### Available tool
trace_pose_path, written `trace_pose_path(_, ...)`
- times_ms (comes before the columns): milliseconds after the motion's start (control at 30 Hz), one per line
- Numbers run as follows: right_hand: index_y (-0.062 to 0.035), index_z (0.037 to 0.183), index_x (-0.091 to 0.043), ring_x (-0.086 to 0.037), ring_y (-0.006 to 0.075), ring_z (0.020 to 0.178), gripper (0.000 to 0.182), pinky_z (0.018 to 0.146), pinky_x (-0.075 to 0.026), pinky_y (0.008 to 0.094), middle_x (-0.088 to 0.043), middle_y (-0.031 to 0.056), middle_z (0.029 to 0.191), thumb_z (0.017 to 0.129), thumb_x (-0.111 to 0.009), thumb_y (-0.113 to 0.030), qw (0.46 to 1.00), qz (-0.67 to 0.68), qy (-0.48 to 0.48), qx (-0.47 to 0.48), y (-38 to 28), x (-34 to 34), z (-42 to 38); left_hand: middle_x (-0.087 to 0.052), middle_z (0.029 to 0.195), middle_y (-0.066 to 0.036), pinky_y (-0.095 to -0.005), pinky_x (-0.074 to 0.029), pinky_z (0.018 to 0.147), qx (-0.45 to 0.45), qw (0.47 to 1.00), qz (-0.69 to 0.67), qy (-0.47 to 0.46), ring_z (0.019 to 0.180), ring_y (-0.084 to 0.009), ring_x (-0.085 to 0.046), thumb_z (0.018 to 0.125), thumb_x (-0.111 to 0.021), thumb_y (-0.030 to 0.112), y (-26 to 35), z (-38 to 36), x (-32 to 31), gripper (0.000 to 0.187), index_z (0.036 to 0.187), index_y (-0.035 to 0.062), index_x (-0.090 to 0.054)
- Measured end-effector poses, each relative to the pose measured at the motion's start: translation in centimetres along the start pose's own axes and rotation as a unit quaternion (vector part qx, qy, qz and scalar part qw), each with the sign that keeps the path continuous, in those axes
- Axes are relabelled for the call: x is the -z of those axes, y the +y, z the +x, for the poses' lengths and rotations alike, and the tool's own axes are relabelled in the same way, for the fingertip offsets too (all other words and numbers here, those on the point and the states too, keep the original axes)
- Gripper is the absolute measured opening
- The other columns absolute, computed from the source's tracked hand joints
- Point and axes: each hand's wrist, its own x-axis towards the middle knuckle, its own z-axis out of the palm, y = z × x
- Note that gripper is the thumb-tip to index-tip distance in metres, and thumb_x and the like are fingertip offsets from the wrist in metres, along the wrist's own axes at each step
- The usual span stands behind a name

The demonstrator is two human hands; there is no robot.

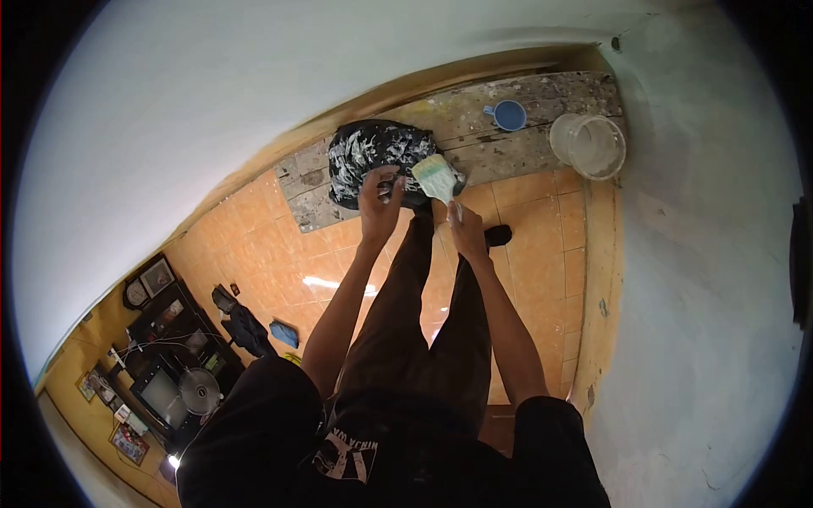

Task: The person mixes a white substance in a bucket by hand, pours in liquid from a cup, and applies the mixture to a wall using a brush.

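Note:
A wide paintbrush (435, 179) with pale, paint-coated bristles is held by its handle in my right hand (465, 230), bristles pointing away from me and up to the left. My left hand (378, 207) is held out in front of a black and white patterned bundle (370, 151), fingers curved with a gap between thumb and fingers. The bundle rests on a paint-spattered wooden bench (483, 152) and overlaps the left hand's fingertips and the bristles in this view.
On the bench stand a blue mug (509, 115) and clear plastic tubs (595, 146) at its right end. Pale walls (703, 279) rise behind and to the right. Orange floor tiles (529, 220) lie below. A television (163, 398) and a fan (200, 391) stand far left.

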Motion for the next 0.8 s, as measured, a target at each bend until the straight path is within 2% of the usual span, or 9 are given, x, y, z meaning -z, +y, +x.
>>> trace_pose_path(133,0.0043,0.086,-0.058,-0.060,0.0377,0.070,0.055,0.066,-0.045,0.0449,-0.059,0.0214,0.071,0.098,-0.042,-0.047,0.990,-0.109,0.009,0.087,3.3,-4.3,5.8,-0.064,0.094,-0.007,-0.0319,-0.047,0.073,-0.021,0.998,0.052,0.001,0.088,-0.0182,-0.062,0.086,-0.065,0.012,-4.3,2.2,-0.1,0.018,0.102,0.0038,-0.062)
trace_pose_path(200,0.0048,0.092,-0.061,-0.061,0.0429,0.079,0.055,0.071,-0.047,0.0482,-0.063,0.0256,0.079,0.097,-0.043,-0.047,0.980,-0.114,0.038,0.156,3.8,-5.4,8.3,-0.064,0.094,-0.007,-0.0316,-0.047,0.073,0.023,0.999,0.045,0.005,0.089,-0.0180,-0.062,0.086,-0.065,0.012,-4.2,2.6,-0.1,0.018,0.103,0.0038,-0.062)
trace_pose_path(300,0.0048,0.098,-0.061,-0.061,0.0439,0.086,0.056,0.076,-0.048,0.0498,-0.063,0.0281,0.086,0.095,-0.045,-0.049,0.977,-0.171,-0.036,0.125,0.9,-3.5,11.0,-0.064,0.094,-0.006,-0.0312,-0.047,0.073,0.068,0.997,0.025,0.004,0.089,-0.0176,-0.062,0.087,-0.065,0.012,-4.2,2.9,-0.3,0.018,0.103,0.0038,-0.062)
trace_pose_path(333,0.0049,0.095,-0.062,-0.061,0.0445,0.084,0.058,0.076,-0.048,0.0497,-0.063,0.0276,0.083,0.093,-0.048,-0.051,0.989,-0.124,-0.055,0.060,0.9,-3.4,11.8,-0.064,0.094,-0.006,-0.0311,-0.047,0.073,0.079,0.997,0.016,0.003,0.089,-0.0174,-0.062,0.087,-0.065,0.012,-4.2,3.0,-0.3,0.018,0.103,0.0038,-0.062)
trace_pose_path(433,0.0051,0.095,-0.063,-0.062,0.0431,0.082,0.060,0.075,-0.049,0.0488,-0.064,0.0263,0.080,0.093,-0.048,-0.053,0.978,-0.169,-0.039,0.120,0.3,-2.4,12.3,-0.064,0.095,-0.006,-0.0308,-0.047,0.073,0.066,0.997,0.033,-0.011,0.090,-0.0173,-0.062,0.087,-0.065,0.012,-4.0,2.9,-0.5,0.018,0.103,0.0037,-0.062)
trace_pose_path(467,0.0036,0.096,-0.065,-0.063,0.0411,0.080,0.060,0.075,-0.050,0.0477,-0.065,0.0242,0.079,0.090,-0.051,-0.054,0.985,-0.165,-0.050,0.029,0.8,-3.0,13.0,-0.064,0.095,-0.006,-0.0310,-0.047,0.073,0.068,0.997,-0.021,-0.017,0.090,-0.0176,-0.062,0.087,-0.065,0.011,-4.7,3.0,-0.7,0.017,0.102,0.0034,-0.062)
trace_pose_path(567,0.0021,0.100,-0.065,-0.064,0.0391,0.079,0.061,0.073,-0.050,0.0469,-0.066,0.0217,0.077,0.088,-0.054,-0.056,0.973,-0.209,0.063,0.079,0.1,-3.1,11.9,-0.064,0.095,-0.006,-0.0309,-0.048,0.073,0.092,0.995,-0.025,-0.021,0.089,-0.0174,-0.062,0.087,-0.065,0.012,-4.7,3.0,-0.9,0.017,0.102,0.0034,-0.062)
trace_pose_path(667,0.0005,0.101,-0.065,-0.065,0.0381,0.081,0.059,0.072,-0.050,0.0472,-0.066,0.0207,0.077,0.086,-0.057,-0.056,0.952,-0.268,0.141,0.038,0.4,-3.5,11.3,-0.064,0.095,-0.006,-0.0307,-0.048,0.073,0.064,0.998,-0.020,-0.012,0.089,-0.0170,-0.062,0.087,-0.065,0.012,-4.8,3.4,-0.7,0.017,0.101,0.0035,-0.062)
trace_pose_path(800,-0.0002,0.100,-0.065,-0.067,0.0320,0.071,0.053,0.067,-0.051,0.0420,-0.065,0.0163,0.071,0.084,-0.064,-0.051,0.982,-0.157,0.080,0.063,0.9,-3.3,9.9,-0.064,0.095,-0.006,-0.0302,-0.047,0.072,0.079,0.997,-0.019,-0.011,0.089,-0.0167,-0.062,0.086,-0.066,0.012,-4.8,3.6,-0.4,0.017,0.101,0.0037,-0.062)
